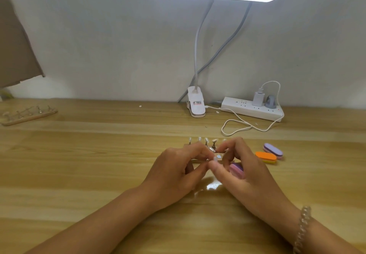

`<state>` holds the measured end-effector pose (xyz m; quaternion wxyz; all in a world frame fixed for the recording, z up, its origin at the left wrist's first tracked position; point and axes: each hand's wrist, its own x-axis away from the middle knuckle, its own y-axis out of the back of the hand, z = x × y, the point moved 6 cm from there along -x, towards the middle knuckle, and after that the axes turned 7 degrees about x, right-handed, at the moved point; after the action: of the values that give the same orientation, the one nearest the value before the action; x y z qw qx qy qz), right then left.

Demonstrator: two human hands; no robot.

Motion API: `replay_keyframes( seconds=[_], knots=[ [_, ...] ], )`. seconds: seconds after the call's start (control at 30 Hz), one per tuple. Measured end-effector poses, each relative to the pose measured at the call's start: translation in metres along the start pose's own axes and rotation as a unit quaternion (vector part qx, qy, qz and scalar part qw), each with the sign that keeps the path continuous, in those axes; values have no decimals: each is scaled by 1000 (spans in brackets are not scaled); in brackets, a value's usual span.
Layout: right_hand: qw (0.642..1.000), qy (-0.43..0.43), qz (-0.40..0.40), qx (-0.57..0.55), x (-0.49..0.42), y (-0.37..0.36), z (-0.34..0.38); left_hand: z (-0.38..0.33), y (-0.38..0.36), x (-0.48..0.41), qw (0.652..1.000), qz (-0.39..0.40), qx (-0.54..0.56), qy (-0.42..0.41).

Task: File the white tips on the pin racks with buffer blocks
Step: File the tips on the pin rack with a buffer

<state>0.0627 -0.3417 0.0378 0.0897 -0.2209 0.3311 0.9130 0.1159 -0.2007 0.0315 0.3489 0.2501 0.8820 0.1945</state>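
Observation:
A wooden pin rack (219, 154) with several metal pins lies just behind my hands at the table's middle. My left hand (178, 172) pinches a small white tip (214, 159) at its fingertips. My right hand (243, 170) meets it there and holds a pink and purple buffer block (236, 169) in its curled fingers. A small white round pad (218, 156) shows on the rack by my fingers. A second pin rack (27, 115) lies at the far left.
Two spare buffer blocks, one orange (265, 157) and one purple (273, 150), lie to the right of my hands. A clip lamp (196, 105), a white power strip (251, 110) and a looping cable (237, 126) sit at the back by the wall.

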Motion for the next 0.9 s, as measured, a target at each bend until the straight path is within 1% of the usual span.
replay_keyframes(
  seconds=[0.1, 0.17, 0.2, 0.27, 0.33, 0.4, 0.5, 0.57, 0.7, 0.9],
  knots=[
    [997, 46, -9, 63, 1, 0, 6, 0, 1, 0, 1000, -5, 3, 9],
    [995, 56, -32, 71, -1, 3, 5, -2, 1, 0, 1000, -12, -4, 6],
    [996, 54, -44, 63, -1, 6, 3, -4, 2, 0, 999, -22, -23, 4],
    [995, 47, -71, 58, -3, 12, 0, -4, 8, 0, 993, -67, -97, 9],
    [992, 28, -103, 62, -6, 21, -7, 0, 16, 1, 979, -115, -165, 43],
    [991, 3, -121, 63, -8, 28, -16, 10, 20, 1, 968, -129, -192, 96],
    [991, -33, -113, 57, -10, 30, -27, 25, 21, 1, 963, -113, -195, 147],
    [991, -31, -111, 70, -10, 28, -28, 30, 19, 0, 963, -91, -196, 161],
    [987, -10, -106, 118, -10, 25, -26, 35, 17, -1, 964, -72, -186, 178],
    [987, -13, -94, 127, -10, 25, -31, 36, 16, 0, 963, -58, -190, 182]
  ],
)
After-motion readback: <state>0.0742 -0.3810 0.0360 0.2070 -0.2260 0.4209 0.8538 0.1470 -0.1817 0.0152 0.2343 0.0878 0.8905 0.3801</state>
